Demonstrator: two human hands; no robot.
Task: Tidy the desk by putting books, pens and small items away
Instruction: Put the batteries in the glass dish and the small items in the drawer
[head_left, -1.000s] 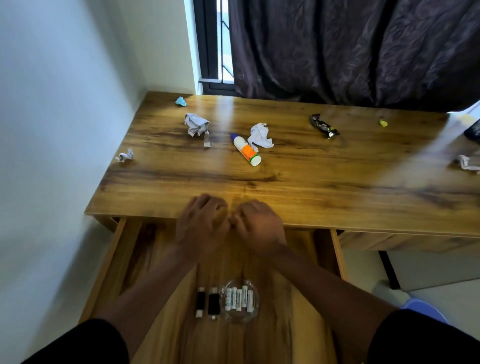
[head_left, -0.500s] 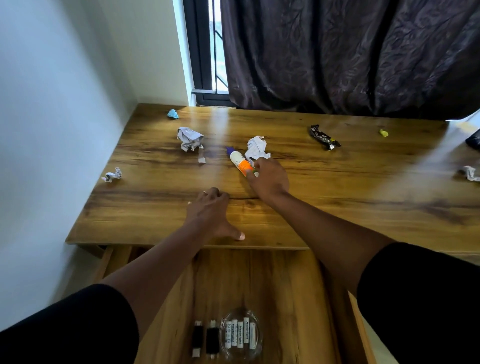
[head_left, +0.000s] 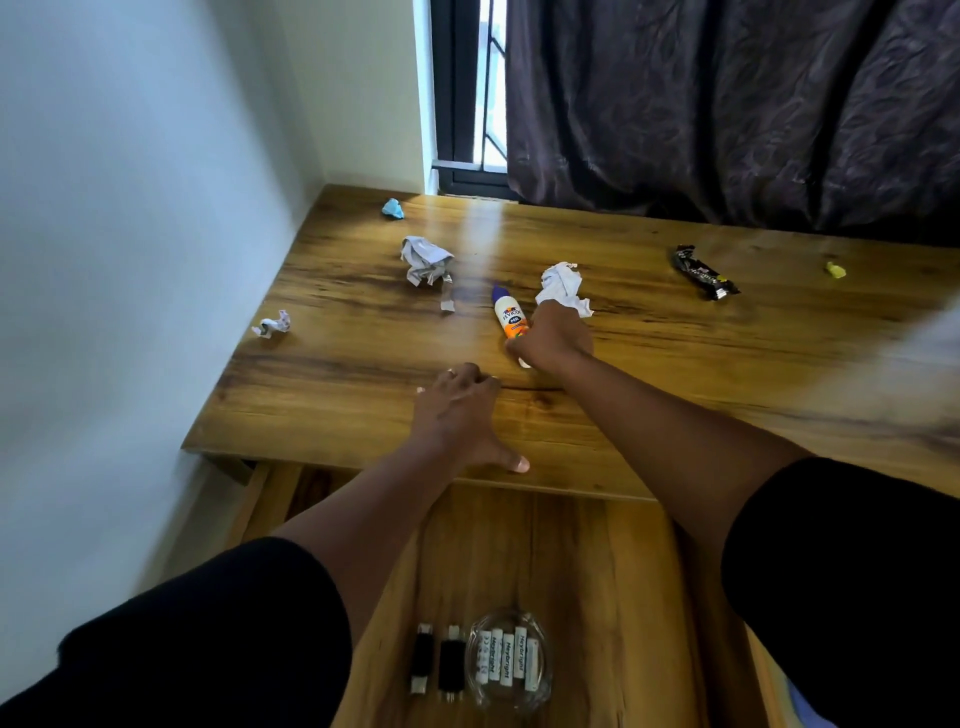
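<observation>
Right hand (head_left: 553, 335) around glue bottle (head_left: 508, 313), purple cap away.

Glue bottle (head_left: 508, 313) base under right hand (head_left: 551, 338)

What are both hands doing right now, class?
Left hand: open, resting flat on the desk near its front edge, holding nothing.
Right hand: closed around the lower end of the glue bottle.
</observation>
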